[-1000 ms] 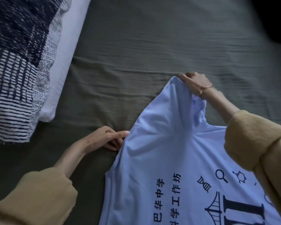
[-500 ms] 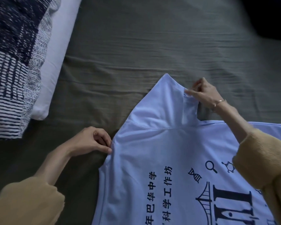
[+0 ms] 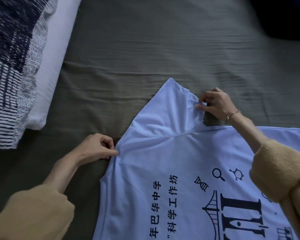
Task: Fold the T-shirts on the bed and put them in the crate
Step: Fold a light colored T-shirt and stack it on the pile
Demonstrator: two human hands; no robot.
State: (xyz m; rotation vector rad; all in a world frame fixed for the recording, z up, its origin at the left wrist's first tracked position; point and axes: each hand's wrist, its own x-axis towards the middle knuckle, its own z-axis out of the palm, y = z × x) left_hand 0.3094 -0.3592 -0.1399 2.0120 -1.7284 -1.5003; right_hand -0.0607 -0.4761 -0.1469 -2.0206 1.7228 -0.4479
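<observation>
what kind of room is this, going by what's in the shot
Most likely a bedroom. The light blue T-shirt is spread on a bed with a wrinkled grey-green sheet, and a white pillow lies at the left beside a dark blue and white patterned cover.

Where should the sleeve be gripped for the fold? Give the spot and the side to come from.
Grip the sleeve at its hem corner by the right hand, coming from the far side, since that edge lies loose on the bed. The left hand pinches the T-shirt at its side edge, anchoring it.
</observation>
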